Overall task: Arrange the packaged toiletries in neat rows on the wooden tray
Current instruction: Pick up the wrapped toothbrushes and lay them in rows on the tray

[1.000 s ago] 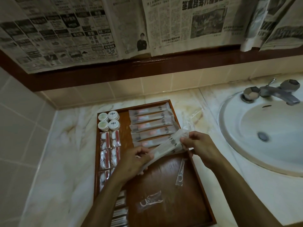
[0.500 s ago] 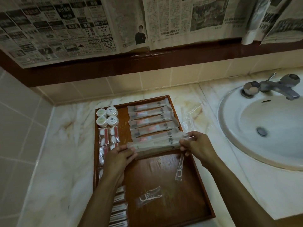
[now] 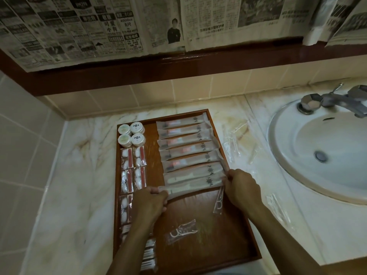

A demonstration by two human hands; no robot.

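The left hand (image 3: 151, 203) is pinching the near end of a long packet (image 3: 193, 185), while the right hand (image 3: 241, 187) is pinching its far end, both lowering it onto the tray (image 3: 198, 211) just below the packet row (image 3: 188, 147). Doing this well probably means keeping it parallel and snug against its neighbour. A second earlier it was tilted in the air; now it is lying level.

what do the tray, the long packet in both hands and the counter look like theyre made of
Tray: wood by its reddish-brown grain, with a glossy, probably varnished finish. Long packet, its ends pinched by the left hand and right hand: thin frosted plastic film, contents faintly visible. Counter: polished marble or a lookalike, cream with tan veins.
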